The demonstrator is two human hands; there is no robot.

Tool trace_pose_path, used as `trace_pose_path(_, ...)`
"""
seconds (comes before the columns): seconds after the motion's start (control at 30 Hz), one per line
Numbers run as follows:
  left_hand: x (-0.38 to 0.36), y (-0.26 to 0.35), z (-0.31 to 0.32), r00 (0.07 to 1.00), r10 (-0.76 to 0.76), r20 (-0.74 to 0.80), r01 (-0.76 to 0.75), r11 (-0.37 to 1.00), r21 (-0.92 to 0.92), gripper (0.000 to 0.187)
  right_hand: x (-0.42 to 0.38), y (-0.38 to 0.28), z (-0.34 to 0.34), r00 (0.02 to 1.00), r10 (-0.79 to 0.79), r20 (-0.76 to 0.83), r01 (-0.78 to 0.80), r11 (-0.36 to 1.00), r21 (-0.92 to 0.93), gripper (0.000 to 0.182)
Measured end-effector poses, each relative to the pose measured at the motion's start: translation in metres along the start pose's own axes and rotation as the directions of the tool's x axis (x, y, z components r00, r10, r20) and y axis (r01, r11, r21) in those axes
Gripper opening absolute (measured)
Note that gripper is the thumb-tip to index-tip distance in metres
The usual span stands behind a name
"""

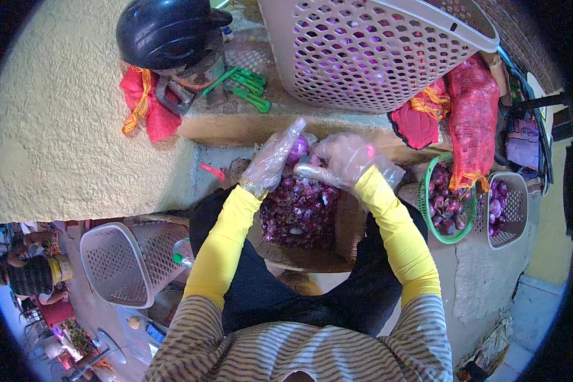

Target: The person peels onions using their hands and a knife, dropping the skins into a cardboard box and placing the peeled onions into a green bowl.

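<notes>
Onion (298,150) | in L hand (272,157) | vis. part approx. fore-aft | tip dir. unclear

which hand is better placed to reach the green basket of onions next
Probably the right hand: it is nearer the green basket, on that side, though its grip seems closed on something pink. The left hand is farther, holding a purple onion.
</notes>
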State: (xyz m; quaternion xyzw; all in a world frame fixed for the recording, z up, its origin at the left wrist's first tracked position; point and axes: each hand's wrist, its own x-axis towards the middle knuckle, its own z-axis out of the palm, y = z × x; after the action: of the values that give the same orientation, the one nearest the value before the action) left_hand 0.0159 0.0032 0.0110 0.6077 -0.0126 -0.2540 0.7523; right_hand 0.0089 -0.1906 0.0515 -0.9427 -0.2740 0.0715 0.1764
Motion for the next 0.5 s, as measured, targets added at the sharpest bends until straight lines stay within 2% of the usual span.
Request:
trace_pose_path(0.07, 0.001, 0.000, 0.000, 0.999, -0.030, -0.044, 0.030, 1.000, 0.008, 0.061, -0.002, 0.006, 0.004, 0.991, -0.058, -0.120, 0.069, 0.993, 0.092, 0.056)
trace_pose_path(0.1, 0.002, 0.000, 0.000, 0.996, -0.059, -0.073, 0.058, 0.998, -0.018, 0.066, -0.002, 0.005, 0.001, 0.991, -0.057, -0.120, 0.068, 0.993, 0.092, 0.056)
trace_pose_path(0.17, 0.003, -0.002, 0.000, 0.991, -0.089, -0.099, 0.085, 0.995, -0.045, 0.070, -0.002, 0.002, -0.008, 0.989, 0.092, -0.114, -0.083, 0.993, 0.088, 0.058)
trace_pose_path(0.27, 0.005, -0.010, -0.001, 0.991, -0.101, -0.090, 0.099, 0.995, -0.027, 0.068, -0.002, 0.004, -0.003, 0.976, 0.150, -0.157, -0.135, 0.985, 0.104, 0.062)
trace_pose_path(0.33, 0.010, -0.015, -0.002, 0.985, -0.171, -0.012, 0.162, 0.952, -0.258, 0.062, -0.001, 0.008, 0.004, 0.971, 0.114, -0.209, -0.094, 0.990, 0.101, 0.062)
trace_pose_path(0.37, 0.011, -0.018, -0.002, 0.985, -0.170, -0.011, 0.162, 0.953, -0.258, 0.062, -0.001, 0.009, 0.006, 0.963, 0.077, -0.259, -0.053, 0.994, 0.097, 0.062)
trace_pose_path(0.43, 0.005, -0.010, 0.006, 0.987, -0.151, -0.058, 0.123, 0.936, -0.331, 0.053, -0.001, 0.008, 0.006, 0.963, 0.091, -0.254, -0.065, 0.992, 0.108, 0.063)
trace_pose_path(0.5, 0.001, -0.004, 0.010, 0.990, -0.130, -0.047, 0.106, 0.932, -0.347, 0.051, 0.000, 0.007, 0.006, 0.963, 0.104, -0.250, -0.076, 0.990, 0.120, 0.064)
